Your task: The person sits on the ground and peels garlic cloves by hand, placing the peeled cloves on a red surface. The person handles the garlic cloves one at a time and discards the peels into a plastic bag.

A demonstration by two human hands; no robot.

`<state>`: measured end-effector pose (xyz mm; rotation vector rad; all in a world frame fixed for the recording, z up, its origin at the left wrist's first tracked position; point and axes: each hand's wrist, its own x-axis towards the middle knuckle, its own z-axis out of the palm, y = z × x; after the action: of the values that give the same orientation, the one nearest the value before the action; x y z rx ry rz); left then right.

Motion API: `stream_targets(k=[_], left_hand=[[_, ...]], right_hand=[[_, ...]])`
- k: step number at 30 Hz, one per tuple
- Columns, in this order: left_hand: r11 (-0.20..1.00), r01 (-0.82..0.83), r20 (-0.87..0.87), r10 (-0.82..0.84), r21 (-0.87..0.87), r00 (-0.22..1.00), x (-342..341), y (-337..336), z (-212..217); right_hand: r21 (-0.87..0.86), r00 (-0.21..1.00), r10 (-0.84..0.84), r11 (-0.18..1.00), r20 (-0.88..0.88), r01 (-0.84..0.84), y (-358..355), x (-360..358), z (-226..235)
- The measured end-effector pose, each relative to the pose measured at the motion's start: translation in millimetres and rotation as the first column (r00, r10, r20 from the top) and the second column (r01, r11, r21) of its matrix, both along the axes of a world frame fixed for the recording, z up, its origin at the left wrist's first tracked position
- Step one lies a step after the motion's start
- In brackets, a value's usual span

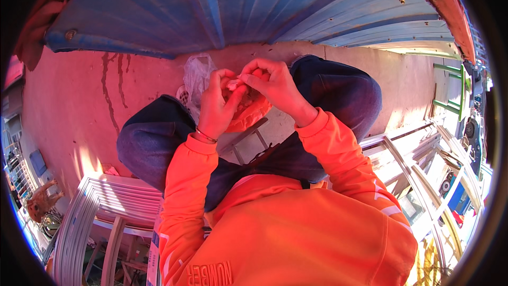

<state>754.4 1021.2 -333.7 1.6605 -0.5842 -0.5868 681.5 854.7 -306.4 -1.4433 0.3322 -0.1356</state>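
Both hands meet over an orange-red container [248, 120], a bowl or a bag, between my knees. My left hand [218, 105] is closed, thumb and fingers pinching a small pale piece [233, 83] whose kind I cannot make out. My right hand [273, 86] comes in from the other side, its thumb and forefinger pinched together at the piece's edge. Small pale bits seem to lie in the container, partly hidden by my hands. Just left of my left hand stands a crumpled see-through plastic bag [197, 77].
A blue corrugated metal sheet [238, 10] hangs low across the far side. White metal frames [106, 196] stand behind me on the left, with more frames [418, 175] on the right. A green stand [455, 90] is at the far right, and a brown dog [42, 201] at the far left.
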Motion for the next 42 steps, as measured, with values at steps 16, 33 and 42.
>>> stream_targets(k=[16, 33, 42], left_hand=[[0.98, 0.138, 0.176, -0.162, 0.14, 0.971, 3, 11, -10], [0.984, 0.162, 0.207, -0.175, 0.079, 0.963, 3, 8, 1], [0.984, 0.059, 0.297, -0.107, 0.167, 0.949, 5, 11, -1]], right_hand=[[-0.084, 0.995, 0.061, 0.994, -0.08, -0.068, 6, -3, -23], [-0.347, 0.954, -0.143, 0.937, -0.265, 0.044, -3, -3, -13], [-0.302, 0.972, -0.024, 0.952, -0.234, -0.049, -2, -4, -14]])
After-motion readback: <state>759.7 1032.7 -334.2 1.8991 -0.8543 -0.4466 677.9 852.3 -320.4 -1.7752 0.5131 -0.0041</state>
